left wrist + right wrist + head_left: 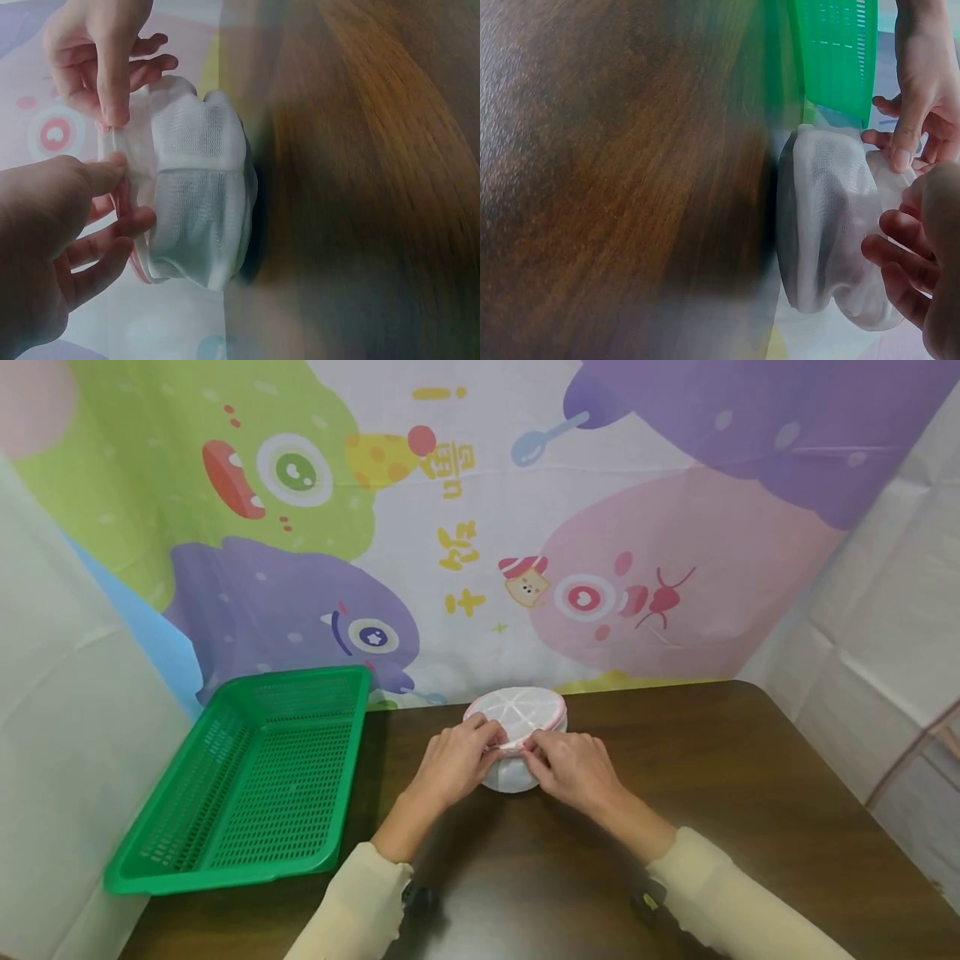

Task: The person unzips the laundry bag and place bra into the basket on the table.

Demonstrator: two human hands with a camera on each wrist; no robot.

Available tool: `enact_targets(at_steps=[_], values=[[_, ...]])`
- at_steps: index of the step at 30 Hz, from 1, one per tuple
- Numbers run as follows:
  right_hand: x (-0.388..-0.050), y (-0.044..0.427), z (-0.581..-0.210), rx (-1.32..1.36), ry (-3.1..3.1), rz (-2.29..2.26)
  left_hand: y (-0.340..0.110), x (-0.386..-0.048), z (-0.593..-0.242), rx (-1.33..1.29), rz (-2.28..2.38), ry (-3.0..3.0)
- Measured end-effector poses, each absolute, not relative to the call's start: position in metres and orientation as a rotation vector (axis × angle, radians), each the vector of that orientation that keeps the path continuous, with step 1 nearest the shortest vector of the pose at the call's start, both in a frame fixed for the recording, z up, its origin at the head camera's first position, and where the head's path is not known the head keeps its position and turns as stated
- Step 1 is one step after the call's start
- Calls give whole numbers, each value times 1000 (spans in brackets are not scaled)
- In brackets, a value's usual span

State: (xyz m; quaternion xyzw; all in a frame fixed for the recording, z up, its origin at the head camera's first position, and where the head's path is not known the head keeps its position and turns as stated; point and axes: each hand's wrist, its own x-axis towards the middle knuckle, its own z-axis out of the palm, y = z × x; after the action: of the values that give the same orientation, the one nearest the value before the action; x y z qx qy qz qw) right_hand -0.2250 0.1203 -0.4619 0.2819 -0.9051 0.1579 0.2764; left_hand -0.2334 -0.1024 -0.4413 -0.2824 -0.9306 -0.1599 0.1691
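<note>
A round white mesh laundry bag with pink trim stands near the table's back edge. Its top shows crossing white bands in the head view, and its sides look soft and creased in the left wrist view. My left hand pinches the front of the pink-edged rim between thumb and fingers. Close beside it, my right hand pinches the same rim just to the right. Whatever lies between the fingertips is mostly hidden. Whether the bag holds anything cannot be told.
To the left, a green plastic basket with slotted sides sits on the dark wooden table. A cloth printed with cartoon monsters hangs behind the table. Pale sheets stand at both sides.
</note>
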Motion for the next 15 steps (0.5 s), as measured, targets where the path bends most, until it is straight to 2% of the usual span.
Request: enact_targets(at_steps=[15], values=[[-224, 132, -461, 733, -2476, 415, -112, -232, -439, -767, -474, -2686]])
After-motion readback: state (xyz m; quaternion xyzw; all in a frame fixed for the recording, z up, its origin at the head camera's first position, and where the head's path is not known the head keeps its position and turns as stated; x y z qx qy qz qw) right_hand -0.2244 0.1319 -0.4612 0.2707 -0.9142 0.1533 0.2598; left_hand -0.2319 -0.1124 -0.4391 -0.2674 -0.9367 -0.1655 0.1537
